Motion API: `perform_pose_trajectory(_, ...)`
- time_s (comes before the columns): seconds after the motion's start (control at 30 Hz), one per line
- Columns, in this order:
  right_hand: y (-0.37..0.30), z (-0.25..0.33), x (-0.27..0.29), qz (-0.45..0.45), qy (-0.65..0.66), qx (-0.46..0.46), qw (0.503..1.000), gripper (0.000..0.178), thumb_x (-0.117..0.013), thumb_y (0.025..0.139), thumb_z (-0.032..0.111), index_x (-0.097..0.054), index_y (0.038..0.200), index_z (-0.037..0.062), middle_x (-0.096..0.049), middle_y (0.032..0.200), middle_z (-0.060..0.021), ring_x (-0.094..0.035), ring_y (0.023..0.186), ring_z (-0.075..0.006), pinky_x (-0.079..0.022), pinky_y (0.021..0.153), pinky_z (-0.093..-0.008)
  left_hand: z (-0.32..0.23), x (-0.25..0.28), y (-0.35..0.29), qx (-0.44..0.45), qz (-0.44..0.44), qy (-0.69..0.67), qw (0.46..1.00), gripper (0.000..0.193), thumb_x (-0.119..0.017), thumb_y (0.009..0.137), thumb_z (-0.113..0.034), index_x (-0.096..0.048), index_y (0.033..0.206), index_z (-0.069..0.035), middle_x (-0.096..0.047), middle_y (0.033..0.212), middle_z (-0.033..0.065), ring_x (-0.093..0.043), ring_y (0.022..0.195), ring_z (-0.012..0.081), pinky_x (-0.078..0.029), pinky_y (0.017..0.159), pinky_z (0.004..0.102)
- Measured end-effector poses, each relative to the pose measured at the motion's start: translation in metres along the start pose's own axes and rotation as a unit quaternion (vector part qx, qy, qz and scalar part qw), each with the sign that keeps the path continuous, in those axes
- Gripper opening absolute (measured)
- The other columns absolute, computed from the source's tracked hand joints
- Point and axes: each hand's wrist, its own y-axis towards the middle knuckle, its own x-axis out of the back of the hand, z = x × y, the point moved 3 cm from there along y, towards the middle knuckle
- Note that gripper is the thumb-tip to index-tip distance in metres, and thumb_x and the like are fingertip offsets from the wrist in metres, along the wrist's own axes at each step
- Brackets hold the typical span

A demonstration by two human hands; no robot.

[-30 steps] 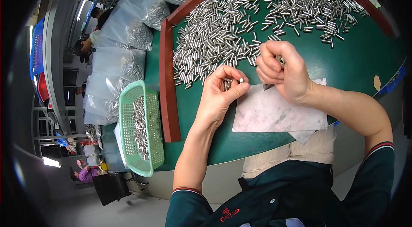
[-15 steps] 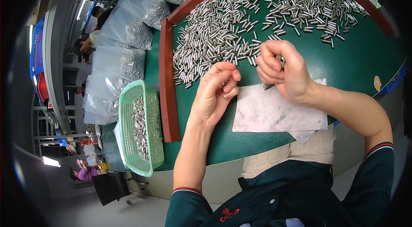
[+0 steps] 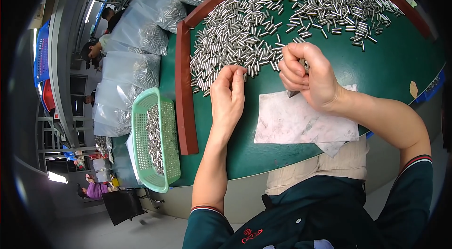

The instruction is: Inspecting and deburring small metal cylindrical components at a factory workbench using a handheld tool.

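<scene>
Many short silvery metal pins (image 3: 230,37) lie heaped on the green tabletop. My left hand (image 3: 227,100) is at the near edge of the heap, thumb and fingertips pinched together. Whether a pin sits between those fingertips is too small to tell. To the right, my right hand (image 3: 310,77) is curled into a fist above the table, just nearer than the heap. A dark pointed tip (image 3: 293,93) sticks out below its fingers; the rest of that object is mostly hidden. A stained white cloth (image 3: 301,122) lies flat below my right hand.
A red-brown wooden rim (image 3: 185,93) borders the heap on the left and far sides. Left of it stands a light green basket (image 3: 172,155) holding more pins. Clear plastic bags (image 3: 125,67) of pins line the far left. Other people are farther left.
My left hand has turned and moved slightly left and away from me to the heap's edge, its loosely curled fingers now pinched. My right hand has hardly moved.
</scene>
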Motion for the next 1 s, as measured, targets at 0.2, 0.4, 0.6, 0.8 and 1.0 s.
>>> perform_pose_trajectory(0.2,0.0,0.0,0.001,0.001,-0.001,-0.002,1.0,0.036,-0.032,0.085,0.026,-0.028,0.052,0.0122,-0.023,0.042,0.0042,-0.017,0.038,-0.0058,-0.016,0.04,-0.0228,-0.005,-0.008,-0.002,-0.068,-0.023,0.125,0.99,0.011,-0.052,0.081,-0.01,-0.058,0.082,0.0,-0.05,0.052,0.0107,-0.047,0.043,0.019,-0.036,0.044,0.0308)
perform_pose_trajectory(0.4,0.0,0.0,0.001,0.005,-0.003,0.0,1.0,0.036,-0.032,0.085,0.026,-0.028,0.052,0.0121,-0.024,0.042,0.004,-0.017,0.038,-0.0057,-0.016,0.04,-0.0227,-0.009,-0.014,-0.004,-0.068,0.001,0.225,0.972,0.017,-0.065,0.073,-0.018,-0.057,0.074,-0.003,-0.045,0.046,0.0072,-0.046,0.04,0.023,-0.036,0.041,0.0343)
perform_pose_trajectory(0.6,0.001,0.001,0.002,-0.001,0.001,-0.001,1.0,0.036,-0.032,0.086,0.025,-0.028,0.052,0.0121,-0.024,0.042,0.0038,-0.017,0.038,-0.0058,-0.017,0.039,-0.0226,-0.01,-0.018,-0.001,-0.059,-0.006,0.237,0.97,0.02,-0.067,0.071,-0.02,-0.057,0.074,-0.002,-0.047,0.047,0.0078,-0.048,0.041,0.0248,-0.037,0.042,0.0359)
perform_pose_trajectory(0.8,0.002,0.0,-0.001,-0.002,0.007,-0.005,1.0,0.037,-0.031,0.086,0.026,-0.028,0.052,0.0122,-0.024,0.041,0.0038,-0.017,0.037,-0.0058,-0.017,0.039,-0.0224,-0.007,-0.015,-0.002,-0.062,-0.013,0.218,0.974,0.014,-0.064,0.072,-0.014,-0.057,0.071,-0.002,-0.047,0.046,0.008,-0.048,0.041,0.0253,-0.037,0.042,0.0364)
perform_pose_trajectory(1.0,0.002,0.0,0.0,-0.007,0.01,-0.003,1.0,0.037,-0.031,0.086,0.025,-0.028,0.052,0.0122,-0.024,0.041,0.0042,-0.016,0.037,-0.0059,-0.016,0.039,-0.0227,-0.015,-0.012,-0.007,-0.039,0.037,0.127,0.99,0.007,-0.06,0.072,-0.007,-0.057,0.07,-0.001,-0.041,0.043,0.0046,-0.04,0.037,0.0158,-0.034,0.04,0.0304)
